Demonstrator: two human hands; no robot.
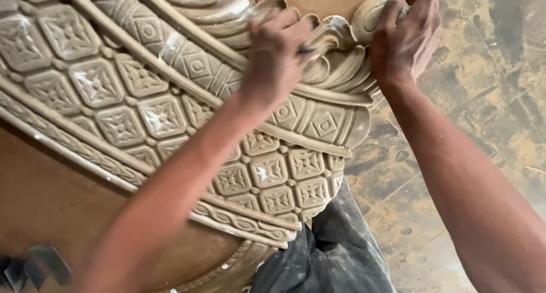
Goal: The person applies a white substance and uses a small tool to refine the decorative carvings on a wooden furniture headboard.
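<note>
- Fingers of my left hand (276,54) are clenched round a thin dark tool (307,50), its tip on the scrolled leaf of the carved panel (165,111).
- My right hand (405,34) grips the panel's curled top edge, fingers wrapped over the scroll.
- Panel leans over my dusty trousers (330,247), above the stained floor (489,100).

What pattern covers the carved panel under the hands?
A grid of diamonds, each holding a four-petal flower, on the pale beige carved panel; head view.
</note>
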